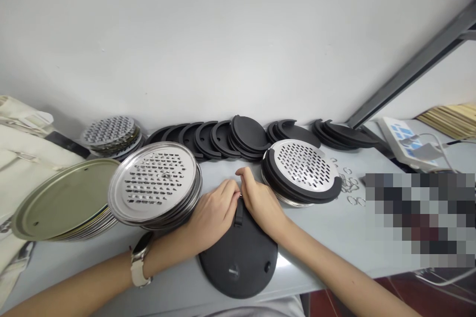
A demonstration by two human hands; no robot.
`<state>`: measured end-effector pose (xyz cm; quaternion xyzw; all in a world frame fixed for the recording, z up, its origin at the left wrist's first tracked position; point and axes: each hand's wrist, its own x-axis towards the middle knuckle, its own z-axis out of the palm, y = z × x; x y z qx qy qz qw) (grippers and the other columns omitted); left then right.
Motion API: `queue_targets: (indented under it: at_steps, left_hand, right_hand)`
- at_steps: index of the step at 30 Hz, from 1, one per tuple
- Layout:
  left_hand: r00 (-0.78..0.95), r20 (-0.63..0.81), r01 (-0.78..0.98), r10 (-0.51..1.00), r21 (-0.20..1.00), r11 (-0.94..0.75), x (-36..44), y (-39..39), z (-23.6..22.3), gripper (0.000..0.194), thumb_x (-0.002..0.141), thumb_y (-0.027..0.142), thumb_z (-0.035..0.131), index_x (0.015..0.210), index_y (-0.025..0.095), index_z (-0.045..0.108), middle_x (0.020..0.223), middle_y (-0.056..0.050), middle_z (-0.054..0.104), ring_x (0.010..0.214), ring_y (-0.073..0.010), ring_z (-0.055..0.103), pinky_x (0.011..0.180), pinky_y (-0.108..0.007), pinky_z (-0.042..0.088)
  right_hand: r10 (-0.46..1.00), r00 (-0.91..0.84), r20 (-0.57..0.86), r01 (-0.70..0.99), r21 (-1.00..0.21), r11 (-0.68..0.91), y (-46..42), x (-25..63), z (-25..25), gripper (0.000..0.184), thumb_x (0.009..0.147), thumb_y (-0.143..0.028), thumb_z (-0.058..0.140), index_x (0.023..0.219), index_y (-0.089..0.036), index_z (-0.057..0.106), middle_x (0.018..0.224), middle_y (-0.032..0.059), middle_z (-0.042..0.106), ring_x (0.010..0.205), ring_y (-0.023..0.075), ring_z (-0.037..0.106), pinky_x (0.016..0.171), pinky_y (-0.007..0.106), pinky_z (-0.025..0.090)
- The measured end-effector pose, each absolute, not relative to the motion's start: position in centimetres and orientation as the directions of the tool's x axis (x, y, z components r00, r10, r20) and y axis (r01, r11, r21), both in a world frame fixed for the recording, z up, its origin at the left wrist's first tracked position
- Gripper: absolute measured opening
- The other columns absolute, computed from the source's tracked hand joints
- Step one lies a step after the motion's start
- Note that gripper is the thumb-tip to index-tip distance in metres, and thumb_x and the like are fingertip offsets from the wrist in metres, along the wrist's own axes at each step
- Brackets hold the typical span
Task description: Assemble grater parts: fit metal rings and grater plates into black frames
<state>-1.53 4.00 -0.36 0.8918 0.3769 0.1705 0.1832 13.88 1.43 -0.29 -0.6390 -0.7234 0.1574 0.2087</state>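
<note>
In front of me on the table lies a round black disc (238,257) with a black tab (238,214) near its far edge. Both hands meet over that edge. My left hand (215,213) is closed in a pinch, and my right hand (260,203) pinches against it. Between their fingertips shows a bit of a small metal ring (241,196), mostly hidden by the fingers. Left of my left hand stands a stack of round metal grater plates (156,178). Beside my right hand is a grater plate (307,166) set in a black rim (297,190), on top of a stack.
Loose metal rings (349,183) lie to the right. Black round holders (208,138) line the wall. At left are olive-green trays (67,198), more grater plates (107,131) and a cream bag (22,158). A power strip (405,143) and a grey metal post (409,69) stand at right.
</note>
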Motion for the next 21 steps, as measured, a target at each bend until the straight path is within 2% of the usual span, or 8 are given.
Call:
queue_targets:
  at_steps: [8,21]
  left_hand:
    - [0.652,0.162,0.606,0.741,0.475,-0.638,-1.53,4.06,-0.26,0.018,0.099,0.020,0.029,0.086,0.022,0.042,0.082,-0.001,0.055,0.074,-0.0176,0.056,0.066,-0.030,0.040]
    - [0.655,0.181,0.593,0.733,0.477,-0.648,-1.51,3.86,-0.25,0.014,0.097,0.018,0.032,0.087,0.022,0.042,0.088,-0.001,0.050,0.077,-0.0169,0.054,0.070,-0.031,0.041]
  right_hand:
    - [0.995,-0.079,0.068,0.866,-0.490,0.103,1.60,13.84,-0.27,0.024,0.095,-0.013,0.031,0.117,-0.015,0.041,0.062,-0.0004,0.058,0.055,0.0189,0.059,0.051,0.023,0.030]
    - [0.992,-0.080,0.093,0.889,-0.443,0.113,1.47,13.80,-0.31,0.024,0.095,-0.013,0.031,0.117,-0.016,0.040,0.065,0.0003,0.061,0.056,0.0191,0.061,0.051,0.023,0.031]
